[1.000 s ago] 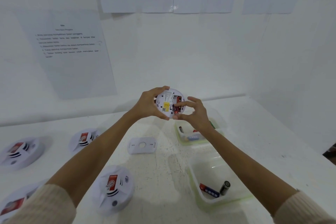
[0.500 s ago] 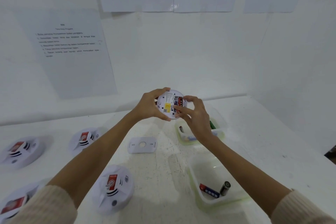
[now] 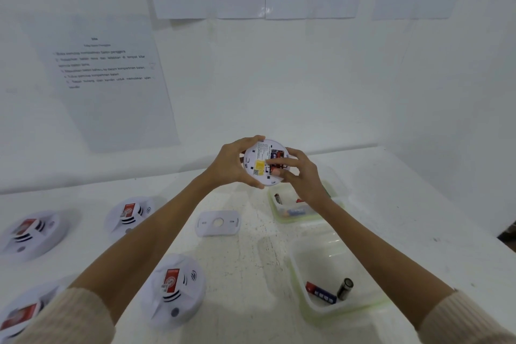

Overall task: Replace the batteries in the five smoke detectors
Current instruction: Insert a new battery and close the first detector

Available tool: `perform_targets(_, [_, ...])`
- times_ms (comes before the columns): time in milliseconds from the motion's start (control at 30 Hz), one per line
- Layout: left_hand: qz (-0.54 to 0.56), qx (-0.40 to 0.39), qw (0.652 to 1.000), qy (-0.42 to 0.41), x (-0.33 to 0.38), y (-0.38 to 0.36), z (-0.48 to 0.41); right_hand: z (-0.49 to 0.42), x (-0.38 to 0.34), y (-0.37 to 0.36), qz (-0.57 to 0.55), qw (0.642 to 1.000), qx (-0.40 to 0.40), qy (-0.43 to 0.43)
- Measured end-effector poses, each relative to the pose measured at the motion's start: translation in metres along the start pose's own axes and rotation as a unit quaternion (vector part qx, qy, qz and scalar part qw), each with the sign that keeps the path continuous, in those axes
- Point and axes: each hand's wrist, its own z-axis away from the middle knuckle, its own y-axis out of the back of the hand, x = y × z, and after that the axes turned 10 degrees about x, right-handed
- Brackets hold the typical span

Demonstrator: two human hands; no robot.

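While lying face-up across the left of the table (image 3: 251, 273), treat the waiting detectors (image 3: 173, 287) as bump hazards, with the near ones close under the left forearm. Avoid dropping the elbow onto them. Leave the loose mounting plate (image 3: 218, 223) flat at table centre, clear of the work.

Left hand (image 3: 231, 166): fingers curled round the rim of the held detector (image 3: 258, 159), raised above the far middle of the table, back side toward the camera. Guard against a slack grip here — risk of the unit twisting out under pressure from the other side and falling.

Right hand (image 3: 304, 176): index finger laid across the open bay, thumb beneath, pinching the battery (image 3: 275, 153) there. Cannot tell whether fully seated, or which way round. Verify polarity before pressing; forcing a tilted cell risks a bent contact or a pop-out.

Further right: far tray (image 3: 339, 198) just below the right hand, near tray (image 3: 360, 308) holding two loose cells (image 3: 321, 292). Avoid mixing spent and fresh stock — no marking legible on either tray.
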Motion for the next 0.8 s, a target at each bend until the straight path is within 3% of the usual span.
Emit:
perform_targets(367, [-0.027,0.001,0.998,-0.057,0.006,-0.002,-0.004,-0.002,0.001,-0.012,-0.016,0.995,0.09,-0.046])
perform_targets(667, [-0.041,0.001,0.998,-0.051,0.006,-0.004,-0.005,-0.001,0.0,-0.008,-0.06,0.989,0.103,-0.089])
perform_targets(800, [-0.035,0.011,0.999,-0.039,0.009,-0.003,-0.006,-0.002,-0.001,-0.004,-0.065,0.99,0.111,-0.066])
